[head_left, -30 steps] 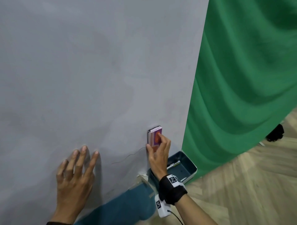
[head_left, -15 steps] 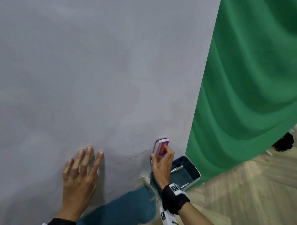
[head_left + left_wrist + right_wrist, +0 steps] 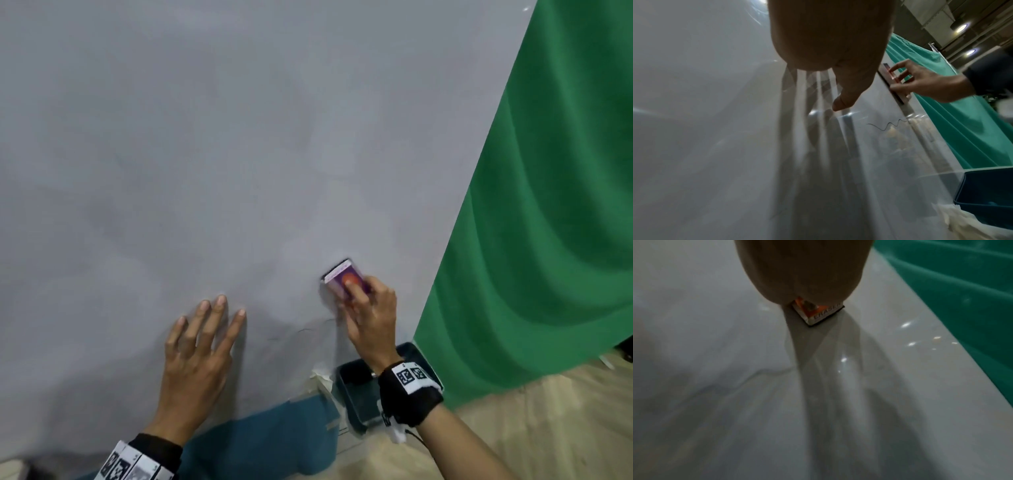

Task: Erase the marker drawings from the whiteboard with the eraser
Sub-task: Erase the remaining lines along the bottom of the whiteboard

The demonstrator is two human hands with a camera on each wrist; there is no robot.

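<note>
I am pressing the eraser (image 3: 344,278) flat against the whiteboard (image 3: 239,154) near its lower right corner, my right hand (image 3: 371,320) gripping it with fingers curled over its purple and orange back. Just below the eraser a thin wavy marker line (image 3: 888,125) is showing on the board. My left hand (image 3: 198,353) is resting open on the whiteboard with fingers straight and spread, well to the left of the eraser, near the bottom edge. A teal tray (image 3: 356,397) is sitting under the lower right corner, beside a green curtain (image 3: 534,240).
</note>
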